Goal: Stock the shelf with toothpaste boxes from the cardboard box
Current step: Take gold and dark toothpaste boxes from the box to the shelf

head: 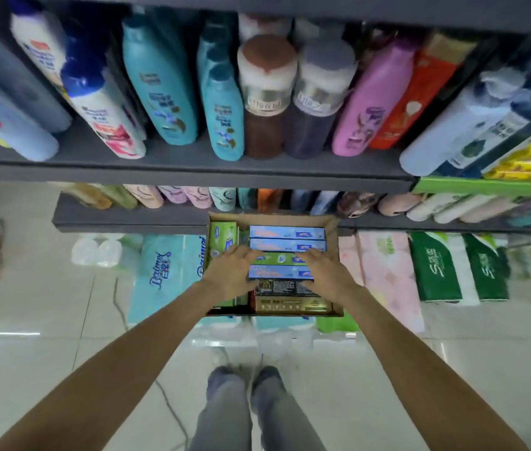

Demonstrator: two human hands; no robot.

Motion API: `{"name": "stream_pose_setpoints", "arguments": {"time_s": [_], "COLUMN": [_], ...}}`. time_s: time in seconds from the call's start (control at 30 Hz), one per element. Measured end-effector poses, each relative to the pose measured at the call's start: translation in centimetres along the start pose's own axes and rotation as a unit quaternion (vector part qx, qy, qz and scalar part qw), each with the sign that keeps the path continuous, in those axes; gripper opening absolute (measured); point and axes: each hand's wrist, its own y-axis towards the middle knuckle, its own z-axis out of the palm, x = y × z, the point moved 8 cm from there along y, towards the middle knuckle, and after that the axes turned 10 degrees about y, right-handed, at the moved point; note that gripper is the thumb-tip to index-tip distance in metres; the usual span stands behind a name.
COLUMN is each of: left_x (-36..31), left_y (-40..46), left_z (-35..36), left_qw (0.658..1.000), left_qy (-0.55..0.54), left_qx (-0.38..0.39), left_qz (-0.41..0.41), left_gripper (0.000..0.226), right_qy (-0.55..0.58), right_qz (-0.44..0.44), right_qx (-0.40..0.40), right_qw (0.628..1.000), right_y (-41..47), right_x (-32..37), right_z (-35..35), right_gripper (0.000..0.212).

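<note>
While you stand over the white tiled floor [46,369], your grey-trousered legs [248,411] are nearest, both bare forearms reaching forward and down. Your left hand [230,271] and right hand [324,271] are in the open cardboard box [332,222], one at each end of a blue toothpaste box [278,271]. Left fingers are spread and lie over that box's left end and the green box [278,258] beyond it; right fingers are curved over the right end. Can't tell if either hand actually grips it. Nearer you in the carton: a dark box [285,287], then a gold one [292,304] at the near wall. Beyond your hands: two more blue boxes [287,237] stacked flat, and a green box [223,237] turned lengthwise along the left wall. The carton sits on soft tissue packs [160,275] on the floor, with green packs [435,268] to the right. Behind it, a low grey shelf [127,219] with bottles lying down. Farthest, the upper shelf [176,172] holds upright shampoo bottles [160,79], blurred.
</note>
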Motion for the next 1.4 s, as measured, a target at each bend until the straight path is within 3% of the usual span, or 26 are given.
{"name": "stream_pose_setpoints", "arguments": {"time_s": [0.2,0.43,0.6,0.73,0.9,1.23,1.4], "left_x": [-2.6,-3.4,-4.8,-4.1,-2.2,-2.3,-1.7], "left_y": [4.1,5.5,6.4,6.1,5.3,5.2,6.1], "left_z": [6.9,10.0,9.8,9.5,9.2,10.0,9.4], "left_qw": [0.997,0.987,0.974,0.984,0.997,0.977,0.981], "left_qy": [0.037,0.146,0.211,0.161,0.072,0.193,0.162], "left_qx": [0.072,0.068,0.039,0.029,0.012,-0.008,-0.014], "left_qz": [-0.017,-0.004,0.071,0.063,0.029,0.087,0.108], "left_gripper": [0.080,0.072,0.069,0.068,0.058,0.061,0.056], "right_qy": [-0.122,-0.133,-0.147,-0.168,-0.221,-0.190,-0.097], "right_qz": [-0.026,-0.021,-0.045,-0.075,-0.117,-0.103,-0.114], "right_qx": [0.068,0.022,-0.004,-0.017,0.010,0.008,0.017], "right_qw": [0.990,0.991,0.988,0.983,0.968,0.976,0.989], "right_y": [2.7,3.1,3.7,4.1,4.5,3.7,3.3], "right_x": [-2.1,-3.6,-3.0,-2.8,-1.8,-2.0,-1.3], "right_z": [5.3,7.6,6.8,5.7,5.9,6.2,7.0], "right_gripper": [0.081,0.076,0.062,0.042,0.049,0.054,0.072]}}
